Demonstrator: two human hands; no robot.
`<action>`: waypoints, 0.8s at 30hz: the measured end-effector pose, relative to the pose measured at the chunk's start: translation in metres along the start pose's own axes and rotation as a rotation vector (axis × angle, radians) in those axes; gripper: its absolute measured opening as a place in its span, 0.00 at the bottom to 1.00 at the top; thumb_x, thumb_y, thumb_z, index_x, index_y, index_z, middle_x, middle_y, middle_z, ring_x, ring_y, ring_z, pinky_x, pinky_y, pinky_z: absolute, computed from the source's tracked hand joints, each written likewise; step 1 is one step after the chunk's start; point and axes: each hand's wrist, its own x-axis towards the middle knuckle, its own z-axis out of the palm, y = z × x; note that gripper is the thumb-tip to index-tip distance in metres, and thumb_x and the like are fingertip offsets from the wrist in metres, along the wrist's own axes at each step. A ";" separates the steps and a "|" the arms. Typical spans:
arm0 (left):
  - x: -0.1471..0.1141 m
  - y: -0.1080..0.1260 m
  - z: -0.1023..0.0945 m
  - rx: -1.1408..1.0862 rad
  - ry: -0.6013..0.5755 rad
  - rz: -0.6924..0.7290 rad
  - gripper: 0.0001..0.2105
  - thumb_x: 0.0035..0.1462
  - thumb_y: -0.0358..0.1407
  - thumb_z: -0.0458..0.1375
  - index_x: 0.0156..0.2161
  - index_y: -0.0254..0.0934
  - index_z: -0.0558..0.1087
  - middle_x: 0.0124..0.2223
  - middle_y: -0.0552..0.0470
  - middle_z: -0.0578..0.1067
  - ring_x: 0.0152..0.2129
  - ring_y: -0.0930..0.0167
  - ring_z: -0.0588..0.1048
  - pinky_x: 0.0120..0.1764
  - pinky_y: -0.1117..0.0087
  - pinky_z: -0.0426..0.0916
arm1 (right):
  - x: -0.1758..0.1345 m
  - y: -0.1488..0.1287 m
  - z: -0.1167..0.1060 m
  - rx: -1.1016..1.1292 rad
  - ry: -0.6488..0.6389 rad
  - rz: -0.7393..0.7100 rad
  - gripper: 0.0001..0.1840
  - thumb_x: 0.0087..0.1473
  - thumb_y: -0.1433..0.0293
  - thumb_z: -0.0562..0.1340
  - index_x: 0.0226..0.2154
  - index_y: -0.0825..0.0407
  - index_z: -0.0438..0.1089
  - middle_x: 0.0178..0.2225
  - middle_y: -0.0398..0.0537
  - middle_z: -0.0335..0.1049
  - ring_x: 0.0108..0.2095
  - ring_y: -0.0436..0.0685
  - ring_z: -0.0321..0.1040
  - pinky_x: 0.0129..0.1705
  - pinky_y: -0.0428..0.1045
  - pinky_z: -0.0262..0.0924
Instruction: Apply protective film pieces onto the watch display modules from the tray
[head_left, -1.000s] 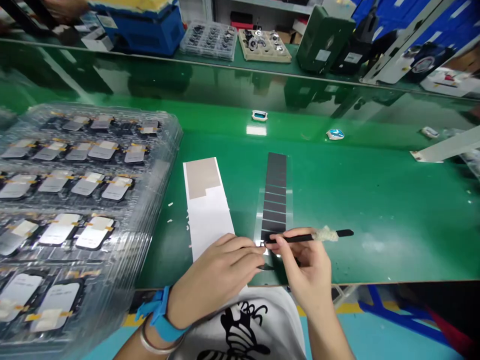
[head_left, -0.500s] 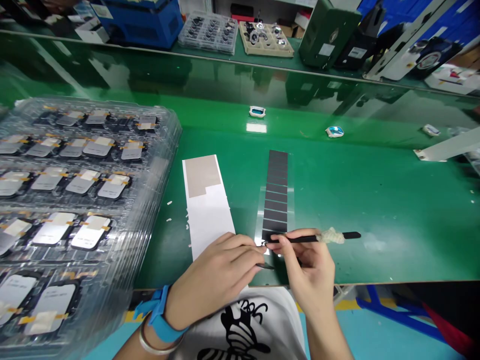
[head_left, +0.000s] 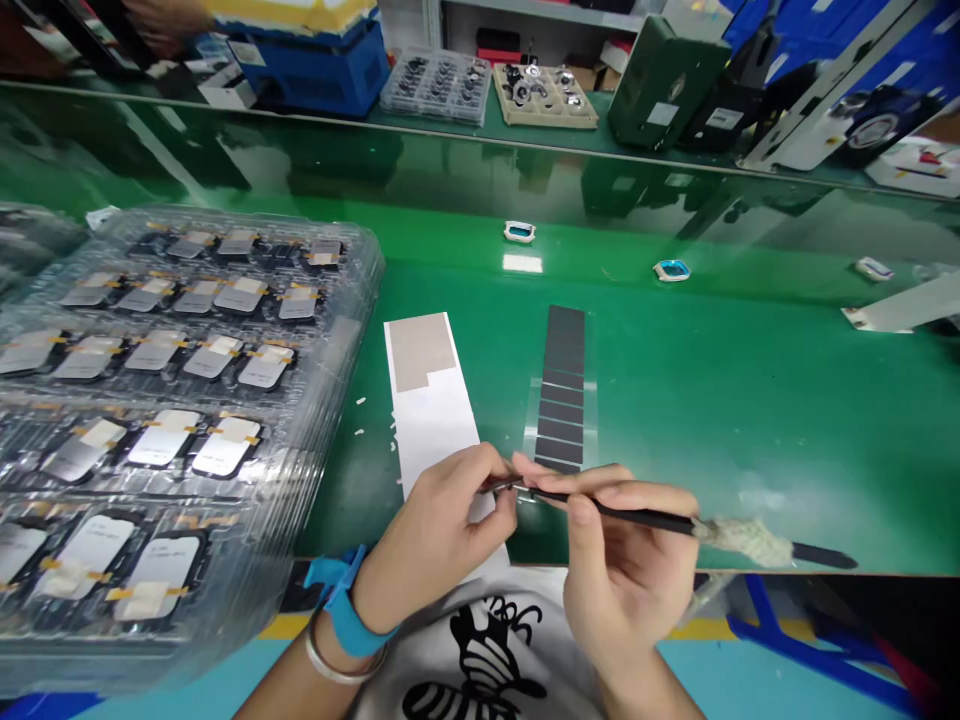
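Note:
My left hand [head_left: 454, 520], with a blue wrist strap, pinches a small dark, thin part [head_left: 499, 485] between thumb and fingers; the fingers hide most of it. From the right, my right hand [head_left: 630, 560] grips a slim black tool [head_left: 645, 517] like a pen. Pale wrapping [head_left: 742, 538] surrounds the tool towards its rear end, and its tip meets the part at my left fingertips. Under my left hand lies a white backing sheet [head_left: 435, 420] with a beige area at its top. Beyond my right fingers is a clear strip bearing black rectangular pieces [head_left: 562, 410].
Stacked clear trays [head_left: 300, 420] of dark, flat devices with white labels fill the left side. Small white frames with blue centres [head_left: 519, 232] lie further back. A raised shelf [head_left: 450, 135] holds boxes and parts trays. White scraps [head_left: 360, 432] lie beside the sheet.
My left hand has turned from lying over its fingers to a raised pinch, showing the dark part. The tool now tilts down to the right, closer to me. The view has shifted slightly.

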 end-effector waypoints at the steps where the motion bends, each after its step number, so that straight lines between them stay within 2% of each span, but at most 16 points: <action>1: 0.002 0.001 -0.001 -0.032 0.007 -0.016 0.07 0.60 0.24 0.56 0.38 0.38 0.68 0.34 0.57 0.76 0.31 0.75 0.75 0.34 0.77 0.68 | 0.001 0.002 0.001 0.000 0.002 -0.011 0.15 0.60 0.84 0.56 0.43 0.49 0.62 0.37 0.44 0.74 0.42 0.55 0.77 0.43 0.55 0.79; 5: 0.006 0.002 -0.002 -0.069 0.003 -0.020 0.06 0.64 0.28 0.55 0.44 0.38 0.72 0.38 0.54 0.79 0.34 0.74 0.77 0.38 0.76 0.70 | 0.008 0.005 0.005 -0.003 0.018 -0.047 0.14 0.60 0.84 0.56 0.42 0.50 0.62 0.36 0.44 0.74 0.40 0.54 0.77 0.42 0.55 0.79; 8: 0.005 -0.002 -0.002 -0.044 0.004 0.010 0.10 0.67 0.30 0.53 0.49 0.38 0.74 0.41 0.51 0.79 0.36 0.72 0.77 0.41 0.73 0.71 | 0.010 0.005 0.009 -0.032 0.052 -0.105 0.14 0.59 0.84 0.56 0.42 0.50 0.62 0.35 0.44 0.74 0.40 0.54 0.77 0.43 0.55 0.79; 11: 0.003 -0.006 0.001 -0.001 0.028 0.025 0.17 0.68 0.29 0.51 0.59 0.39 0.68 0.45 0.49 0.79 0.36 0.72 0.77 0.42 0.72 0.72 | 0.008 0.006 0.014 -0.057 0.073 -0.123 0.14 0.59 0.84 0.56 0.42 0.50 0.62 0.35 0.45 0.74 0.40 0.53 0.77 0.42 0.54 0.79; 14: 0.002 -0.008 0.002 0.038 0.038 0.013 0.22 0.68 0.28 0.49 0.65 0.40 0.62 0.43 0.50 0.77 0.35 0.72 0.75 0.40 0.73 0.71 | 0.003 0.010 0.020 -0.086 0.092 -0.122 0.14 0.59 0.83 0.57 0.42 0.50 0.62 0.35 0.44 0.74 0.39 0.54 0.77 0.41 0.56 0.80; 18: 0.002 -0.006 0.002 0.055 0.027 0.002 0.23 0.69 0.30 0.46 0.68 0.37 0.57 0.41 0.48 0.74 0.36 0.70 0.74 0.39 0.70 0.70 | -0.002 0.016 0.024 -0.120 0.129 -0.132 0.13 0.59 0.82 0.58 0.41 0.49 0.62 0.34 0.44 0.73 0.39 0.54 0.78 0.45 0.59 0.79; 24: 0.002 -0.006 0.001 0.021 0.013 -0.001 0.24 0.70 0.33 0.44 0.69 0.36 0.55 0.44 0.47 0.73 0.38 0.67 0.72 0.41 0.66 0.69 | -0.002 0.022 0.025 -0.159 0.128 -0.145 0.13 0.59 0.82 0.59 0.42 0.48 0.61 0.34 0.43 0.73 0.36 0.53 0.78 0.44 0.59 0.80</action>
